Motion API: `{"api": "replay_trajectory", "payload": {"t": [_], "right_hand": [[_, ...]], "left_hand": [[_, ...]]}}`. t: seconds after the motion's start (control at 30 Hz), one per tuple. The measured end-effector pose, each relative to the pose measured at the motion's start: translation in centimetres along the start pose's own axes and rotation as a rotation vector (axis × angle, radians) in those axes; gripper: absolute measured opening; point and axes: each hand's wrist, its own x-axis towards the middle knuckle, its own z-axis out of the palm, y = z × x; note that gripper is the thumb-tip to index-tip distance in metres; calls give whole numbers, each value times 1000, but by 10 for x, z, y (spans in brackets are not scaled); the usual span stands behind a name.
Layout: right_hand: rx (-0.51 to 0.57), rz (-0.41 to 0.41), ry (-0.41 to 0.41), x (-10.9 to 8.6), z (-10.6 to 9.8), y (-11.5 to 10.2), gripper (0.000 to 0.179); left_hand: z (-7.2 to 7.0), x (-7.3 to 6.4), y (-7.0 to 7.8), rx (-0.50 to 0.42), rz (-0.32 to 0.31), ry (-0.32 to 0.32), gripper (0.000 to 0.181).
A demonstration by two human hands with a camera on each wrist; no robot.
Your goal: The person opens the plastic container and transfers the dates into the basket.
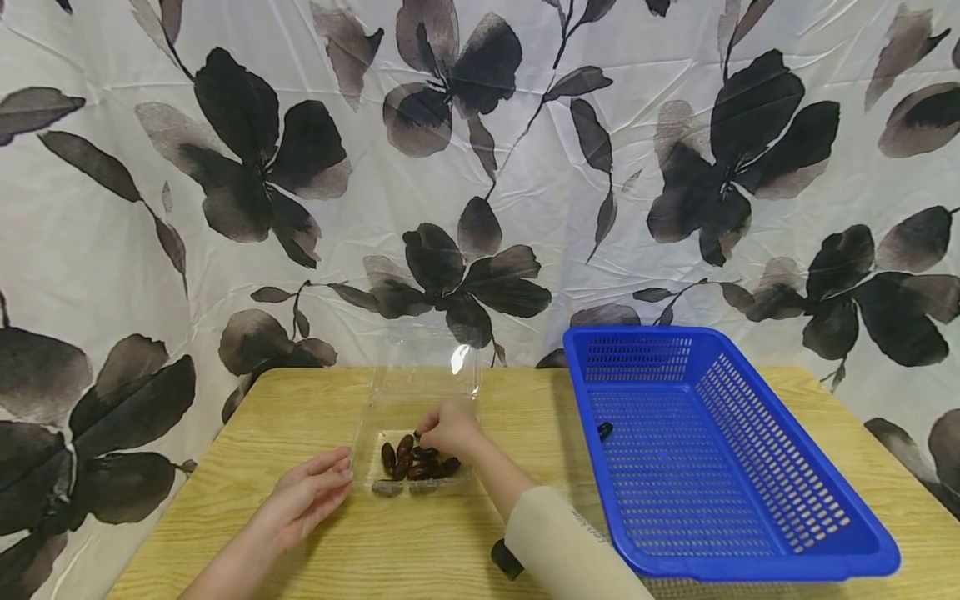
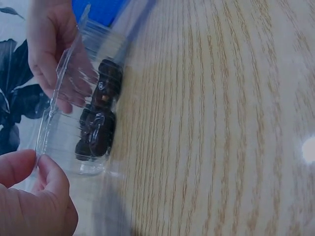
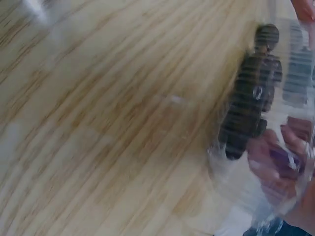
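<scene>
A clear plastic clamshell box stands on the table with its lid raised at the back. Several dark brown dates lie inside it, seen through the ribbed wall in both wrist views. My left hand is at the box's left side; in the left wrist view its thumb and forefinger pinch the rim. Reaching into the box from the right, my right hand holds one date between its fingertips, above the others. Another date lies in the blue basket, against its left wall.
The blue perforated basket takes up the right side of the wooden table, to the right of my right forearm. A flowered cloth hangs behind the table. A small black object sits at my right sleeve.
</scene>
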Motion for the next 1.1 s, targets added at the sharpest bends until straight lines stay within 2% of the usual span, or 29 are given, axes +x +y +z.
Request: {"api": "replay_trajectory", "payload": {"t": [0.23,0.37,0.4,0.53,0.6,0.67,0.77,1.0,1.1], "right_hand": [[-350,-98,45,4,16,9,13],[-524,-141,49,3,23,7,15],[-539,-145,43,3,24,6,14],[-547,-132,16,3,26,3,44],[-533,-121,2,4,26,3,48],[-525,-119,1,6,26,2,36],[-512,-121,-15,9,25,2,7],[-510,-127,-50,10,22,5,12],[-472,-134,-52,10,19,6,15]], "left_hand": [[0,0,-3,-12,-6,-11,65],[1,-1,-2,-21,-7,-4,67],[0,-1,-2,-22,-7,-4,67],[0,-1,-1,-25,-2,-4,66],[0,-1,0,-29,-2,-10,62],[0,-1,0,-36,-3,-10,57],[-1,-1,0,-41,0,-15,54],[-1,0,0,-26,-5,-17,62],[-1,0,1,-15,-17,-16,68]]}}
